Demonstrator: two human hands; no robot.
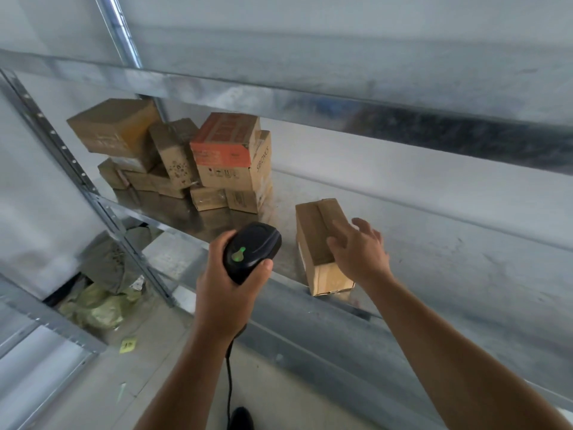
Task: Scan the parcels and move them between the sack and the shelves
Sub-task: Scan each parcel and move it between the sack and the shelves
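My left hand [228,283] grips a black handheld scanner [251,251] with a green light glowing on its top and a cable hanging down. The scanner points toward the metal shelf [434,259]. A brown cardboard parcel [319,243] stands alone near the shelf's front edge. My right hand [359,249] hovers with fingers spread just to the right of that parcel, at its top edge; whether it touches is unclear. Further back on the left of the same shelf lies a pile of several cardboard parcels [186,159], one with an orange top.
A higher shelf beam [341,103] crosses above the parcels. A perforated upright post [93,193] stands at the left. Below the shelf, on the floor, lie greenish sacks and bags [99,302] and a small yellow tag [128,346]. The shelf surface to the right is bare metal.
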